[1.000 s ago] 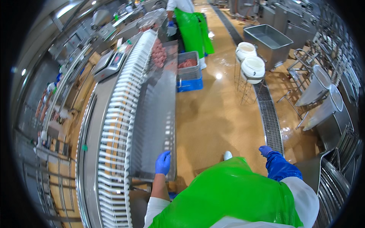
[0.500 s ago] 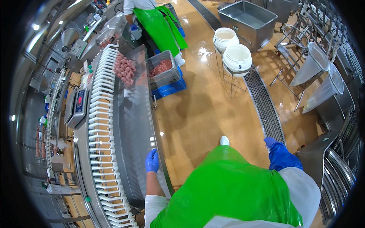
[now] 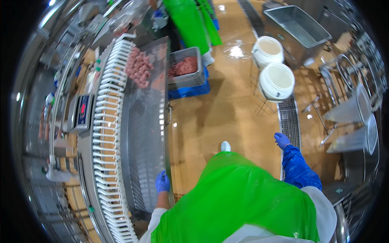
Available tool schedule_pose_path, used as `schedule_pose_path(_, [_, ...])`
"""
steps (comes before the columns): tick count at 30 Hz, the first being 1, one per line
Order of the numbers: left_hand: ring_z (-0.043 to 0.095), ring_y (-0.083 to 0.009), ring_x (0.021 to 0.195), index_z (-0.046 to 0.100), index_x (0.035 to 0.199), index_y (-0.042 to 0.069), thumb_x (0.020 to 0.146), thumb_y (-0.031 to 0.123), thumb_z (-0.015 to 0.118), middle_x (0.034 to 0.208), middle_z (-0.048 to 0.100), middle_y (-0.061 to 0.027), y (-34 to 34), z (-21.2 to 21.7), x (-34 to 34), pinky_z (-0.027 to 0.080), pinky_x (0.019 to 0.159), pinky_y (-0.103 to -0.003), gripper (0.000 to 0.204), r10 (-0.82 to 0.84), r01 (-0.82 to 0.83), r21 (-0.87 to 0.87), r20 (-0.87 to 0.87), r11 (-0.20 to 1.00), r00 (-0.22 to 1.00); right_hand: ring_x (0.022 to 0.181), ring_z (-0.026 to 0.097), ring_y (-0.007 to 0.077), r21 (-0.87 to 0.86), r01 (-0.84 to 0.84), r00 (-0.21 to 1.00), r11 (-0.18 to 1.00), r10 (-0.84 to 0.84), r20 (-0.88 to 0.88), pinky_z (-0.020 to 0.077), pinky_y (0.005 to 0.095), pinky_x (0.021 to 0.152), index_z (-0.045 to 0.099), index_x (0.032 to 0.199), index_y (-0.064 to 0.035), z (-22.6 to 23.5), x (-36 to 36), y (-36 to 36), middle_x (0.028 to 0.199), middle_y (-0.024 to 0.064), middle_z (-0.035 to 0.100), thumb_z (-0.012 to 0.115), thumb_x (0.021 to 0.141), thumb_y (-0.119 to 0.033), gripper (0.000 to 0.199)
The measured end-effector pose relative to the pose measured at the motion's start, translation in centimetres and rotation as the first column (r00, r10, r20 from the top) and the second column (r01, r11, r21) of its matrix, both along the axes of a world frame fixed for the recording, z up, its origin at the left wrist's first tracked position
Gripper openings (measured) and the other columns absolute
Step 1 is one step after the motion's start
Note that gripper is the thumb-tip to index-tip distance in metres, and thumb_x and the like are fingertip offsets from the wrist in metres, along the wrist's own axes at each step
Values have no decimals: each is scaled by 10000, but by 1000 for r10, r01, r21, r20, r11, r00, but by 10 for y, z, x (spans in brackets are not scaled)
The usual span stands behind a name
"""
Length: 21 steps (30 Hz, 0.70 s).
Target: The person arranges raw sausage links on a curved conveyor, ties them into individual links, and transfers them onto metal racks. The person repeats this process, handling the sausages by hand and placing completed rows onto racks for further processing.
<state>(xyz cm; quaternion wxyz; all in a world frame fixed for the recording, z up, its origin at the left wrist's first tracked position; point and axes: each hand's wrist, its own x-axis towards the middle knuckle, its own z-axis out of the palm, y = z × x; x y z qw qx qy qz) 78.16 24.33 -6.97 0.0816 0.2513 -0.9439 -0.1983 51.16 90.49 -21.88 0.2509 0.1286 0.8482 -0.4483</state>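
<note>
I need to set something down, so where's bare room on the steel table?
The steel table is mostly bare between the meat pieces and your left hand, right of the white bars. Its far end is crowded.

Two white buckets (image 3: pixel 276 83) stand near a steel tub (image 3: pixel 299 45).

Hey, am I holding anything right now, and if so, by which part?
Nothing shows in the grip of your left hand by the metal table, or of your right hand.
</note>
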Motion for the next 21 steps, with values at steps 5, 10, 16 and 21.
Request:
schedule_pose_path(5, [618,-312,930,633,1074,54,868,123,544,1028,622,-185,-22,12,-127,509,773,-378,235,-9,7,-38,-63,999,998,897,640,180,-69,-175,979,982,181,91,514,315,756,551,1262,-27,53,-72,-61,1132,120,640,558,903,-299,451])
schedule_pose_path(10, [615,-303,944,641,1071,73,871,161,570,1030,630,-147,15,80,-281,499,805,-386,230,-120,159,206,-190,966,975,915,612,177,-201,-12,1000,979,8,-19,508,305,725,561,1261,-84,54,-156,-43,1111,69,623,574,915,-288,401])
schedule_pose_path(16, [627,-309,908,651,1049,91,867,214,593,1023,643,-126,69,93,-357,505,805,-387,227,-287,281,160,16,946,958,923,583,192,-309,150,972,939,-197,-126,476,318,736,567,1240,-83,44,-316,-3,1072,62,615,560,921,-271,370])
schedule_pose_path(21, [630,-304,911,654,1045,96,882,239,578,1021,650,-120,120,67,-343,507,810,-382,230,-236,222,97,162,970,958,873,582,174,-282,178,977,943,-205,-67,464,291,732,597,1175,-38,-43,-436,30,1001,81,626,555,901,-295,378])
